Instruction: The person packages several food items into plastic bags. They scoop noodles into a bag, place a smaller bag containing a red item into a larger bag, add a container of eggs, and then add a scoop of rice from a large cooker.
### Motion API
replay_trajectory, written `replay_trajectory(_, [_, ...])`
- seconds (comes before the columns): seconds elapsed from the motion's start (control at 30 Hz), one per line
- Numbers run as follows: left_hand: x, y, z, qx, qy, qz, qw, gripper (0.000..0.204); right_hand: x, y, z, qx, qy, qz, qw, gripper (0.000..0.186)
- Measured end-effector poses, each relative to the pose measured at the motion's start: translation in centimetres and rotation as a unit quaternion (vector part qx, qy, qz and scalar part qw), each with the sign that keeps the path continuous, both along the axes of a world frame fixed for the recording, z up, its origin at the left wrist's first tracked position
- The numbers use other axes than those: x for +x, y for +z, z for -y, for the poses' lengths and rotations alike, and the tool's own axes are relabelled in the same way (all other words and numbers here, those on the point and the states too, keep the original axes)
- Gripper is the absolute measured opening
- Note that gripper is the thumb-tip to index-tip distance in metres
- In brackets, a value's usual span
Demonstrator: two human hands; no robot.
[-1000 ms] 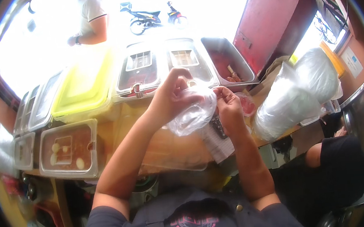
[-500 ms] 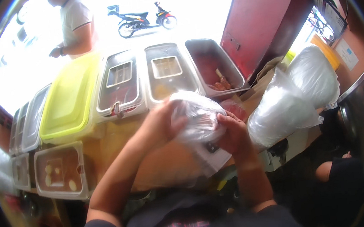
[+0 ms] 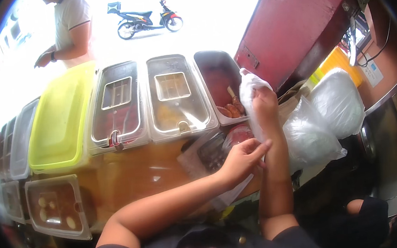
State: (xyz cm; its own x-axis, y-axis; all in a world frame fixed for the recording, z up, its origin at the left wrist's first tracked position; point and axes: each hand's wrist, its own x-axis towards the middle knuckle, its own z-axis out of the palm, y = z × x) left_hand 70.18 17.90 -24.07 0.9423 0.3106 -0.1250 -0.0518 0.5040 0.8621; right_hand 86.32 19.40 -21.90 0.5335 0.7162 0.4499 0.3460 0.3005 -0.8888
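My right hand [image 3: 264, 100] is raised in front of the open metal food pan [image 3: 223, 81]. Its fingers are closed in thin white plastic bag [image 3: 250, 82], which covers most of them and trails down beside the wrist. Close by that forearm, my left hand [image 3: 248, 158] has its thumb and fingers pinched together at the right wrist. Whether it grips the bag's edge there is too small to tell. Pieces of browned food with a pale stick [image 3: 233, 106] lie in the pan. A red item under clear plastic [image 3: 237, 134] is partly behind my hands.
Two clear-lidded pans [image 3: 114, 105] and a yellow-lidded tub [image 3: 61, 122] line the counter. A lidded container with several eggs [image 3: 57, 209] stands at near left. Bulging plastic bags [image 3: 310, 135] sit at right, below a red panel [image 3: 293, 16]. A person [image 3: 74, 31] stands outside near a motorbike [image 3: 149, 22].
The plastic bag has gone from between both hands to my right hand alone, now higher and farther right. My left hand has dropped to the right wrist. The view has shifted slightly.
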Motion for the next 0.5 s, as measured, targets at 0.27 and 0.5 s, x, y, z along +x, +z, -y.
replay_trajectory(0.27, [0.8, -1.0, -2.0, -0.025, 0.069, -0.084, 0.994, 0.038, 4.2, -5.1, -5.5, -0.431, -0.26, 0.31, 0.807, 0.021])
replay_trajectory(0.5, [-2.6, -2.4, -2.7, 0.013, 0.085, -0.077, 0.993, 0.04, 3.4, -7.6, -9.9, -0.536, -0.136, 0.4, 0.731, 0.027])
